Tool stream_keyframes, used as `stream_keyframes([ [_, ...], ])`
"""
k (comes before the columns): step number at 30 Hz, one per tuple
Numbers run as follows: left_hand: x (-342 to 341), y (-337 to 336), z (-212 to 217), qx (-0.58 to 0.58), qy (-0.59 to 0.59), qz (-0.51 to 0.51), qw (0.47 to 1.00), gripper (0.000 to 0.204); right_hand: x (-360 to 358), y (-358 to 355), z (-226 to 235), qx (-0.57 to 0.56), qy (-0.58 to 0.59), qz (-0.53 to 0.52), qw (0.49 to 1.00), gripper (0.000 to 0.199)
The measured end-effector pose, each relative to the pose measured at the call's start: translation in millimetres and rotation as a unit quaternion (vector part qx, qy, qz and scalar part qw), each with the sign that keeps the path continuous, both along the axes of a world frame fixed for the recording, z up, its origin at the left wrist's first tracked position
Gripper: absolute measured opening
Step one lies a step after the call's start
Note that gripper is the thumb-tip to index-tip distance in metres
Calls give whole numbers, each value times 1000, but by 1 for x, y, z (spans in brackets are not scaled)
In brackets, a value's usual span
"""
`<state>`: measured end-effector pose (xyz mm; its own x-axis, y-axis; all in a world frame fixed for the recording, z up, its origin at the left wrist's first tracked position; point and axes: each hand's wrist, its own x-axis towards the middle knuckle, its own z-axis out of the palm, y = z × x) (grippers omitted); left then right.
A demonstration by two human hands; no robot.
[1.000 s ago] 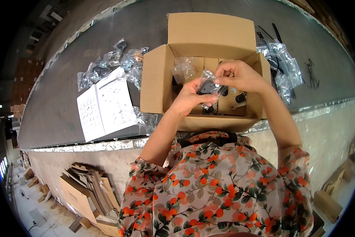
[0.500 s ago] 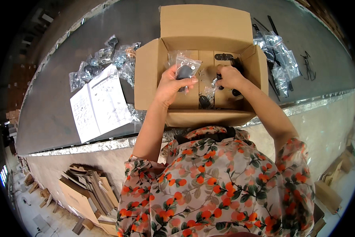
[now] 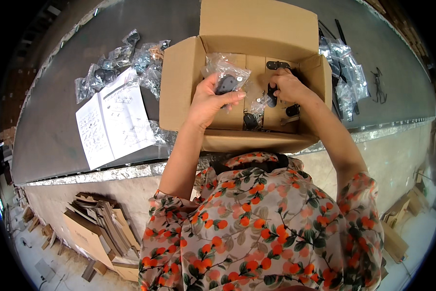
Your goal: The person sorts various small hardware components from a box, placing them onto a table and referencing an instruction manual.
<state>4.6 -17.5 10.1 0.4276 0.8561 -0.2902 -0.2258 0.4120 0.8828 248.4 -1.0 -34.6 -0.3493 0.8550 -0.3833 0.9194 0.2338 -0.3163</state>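
An opened cardboard box (image 3: 180, 85) stands on the dark table in front of me. Over its left part, my left hand (image 3: 207, 103) is closed around a clear zip bag (image 3: 238, 75) with a dark rounded part inside. My right hand (image 3: 293, 89) reaches into the box's right side, fingertips pinching a black oblong plate (image 3: 272, 98) near the bottom. Close to its knuckles lies another black oblong plate (image 3: 277, 64). Toward the near wall sit a small bag with a black piece (image 3: 250, 121) and a round black part (image 3: 292, 110).
Printed sheets (image 3: 125, 119) lie on the table left of the box. Beyond them are several clear bags of small hardware (image 3: 150, 60). On the right rest more bags (image 3: 346, 72), black rods (image 3: 340, 31) and thin black wire pieces (image 3: 378, 86). Flattened cardboard (image 3: 87, 233) leans below the table edge.
My right hand has shifted slightly away from me inside the box, and the black plate under its fingers shows more fully. The left hand keeps its bag. The whole view has shifted a little.
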Motion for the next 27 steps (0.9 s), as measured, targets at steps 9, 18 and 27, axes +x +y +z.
stream_keyframes([
  [9,2,-1,3,3,1,-16,1000,33,-2,-12,7,57,13,27,998,47],
  [18,0,-2,3,5,12,-41,999,35,-6,-4,6,-29,-14,23,999,39],
  [27,-1,-1,2,-34,-44,-34,998,55,11,2,69,7,174,-154,972,15],
])
